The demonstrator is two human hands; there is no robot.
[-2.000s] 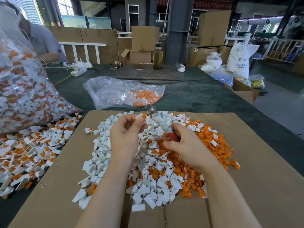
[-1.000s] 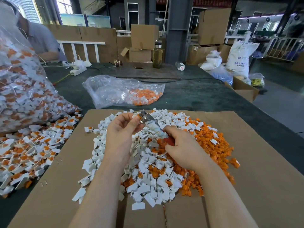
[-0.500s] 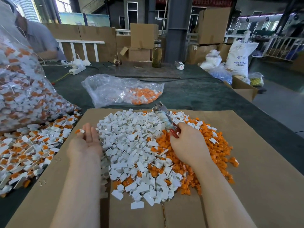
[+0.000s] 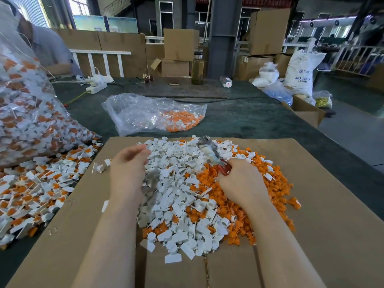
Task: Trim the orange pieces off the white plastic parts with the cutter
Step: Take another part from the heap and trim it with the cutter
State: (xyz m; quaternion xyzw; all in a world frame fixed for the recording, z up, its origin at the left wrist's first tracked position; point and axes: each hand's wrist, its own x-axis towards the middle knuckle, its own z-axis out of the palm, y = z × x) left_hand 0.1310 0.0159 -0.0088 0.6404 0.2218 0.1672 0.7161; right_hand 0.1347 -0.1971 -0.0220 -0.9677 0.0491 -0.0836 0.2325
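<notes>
Now my right hand [image 4: 242, 181] rests on the heap of cut orange pieces [image 4: 268, 190], its fingers curled round the red handles of the cutter [image 4: 212, 154]; the cutter's metal head points up and away from me, over the far edge of the heap, and is too blurred to show how its blades stand. My left hand [image 4: 127, 169] hovers at the left edge of the pile of white plastic parts [image 4: 176, 183], back toward the camera, fingers bent loosely downward; motion blur hides the fingertips, so I cannot tell whether they pinch a part or hold nothing. Both piles lie together on a flat sheet of cardboard [image 4: 332, 215] spread over the dark green table [image 4: 249, 119], white to the left and centre, orange to the right, with the two colours mixed where they meet. To the left of the cardboard, untrimmed parts [image 4: 35, 188], white with orange still attached, spill across the table from a large clear bag [image 4: 27, 107] packed with the same. Beyond the cardboard lies a second, nearly flat clear bag [image 4: 153, 115] with some orange pieces in its right end. Farther back on the table are a white power strip [image 4: 96, 87] and a glass bottle [image 4: 197, 68]; a person in a grey shirt [image 4: 49, 50] sits behind the large bag, at far left.
</notes>
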